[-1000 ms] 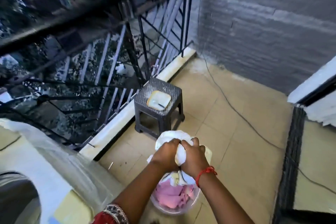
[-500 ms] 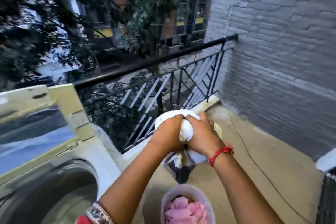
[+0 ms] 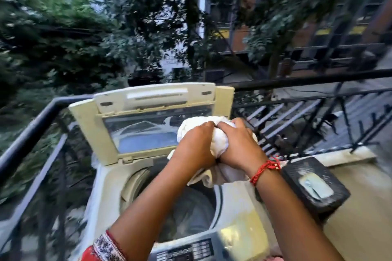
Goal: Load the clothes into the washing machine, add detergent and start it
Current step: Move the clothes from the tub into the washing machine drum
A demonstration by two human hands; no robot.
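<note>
- Hands first: the left hand [image 3: 195, 146] and the right hand [image 3: 239, 144] meet knuckle to knuckle, fingers of both curled tight and clamped on one bunched white cloth [image 3: 220, 148].
- Cloth sits high, above the far right part of the open washing machine [image 3: 110, 178]; a loose tail of it hangs down below the wrists toward the opening.
- Relation that matters: the drum [image 3: 191, 212] lies below the hands and a little nearer and to the left, so the bundle hangs above the drum's far right rim, not its middle.
- Bundle's long axis runs roughly top to bottom, from the wad at the far side of the fists down to the trailing end.
- Lid [image 3: 152, 116] stands raised at the far side, just beyond the hands, leaving the mouth clear.
- Left hand is nearer the drum's centre; the right is over the right edge, toward the dark stool [image 3: 318, 201] that stands just beside the machine.
- Judgement: the loading step is in hand, and the next move likely wants a short drop down and leftward before the fingers let go, else the tail may catch on the rim.
- Inside the drum something pale shows, too blurred to name.
- Control panel [image 3: 186, 250] lies at the near edge, untouched; no detergent is in view.
</note>
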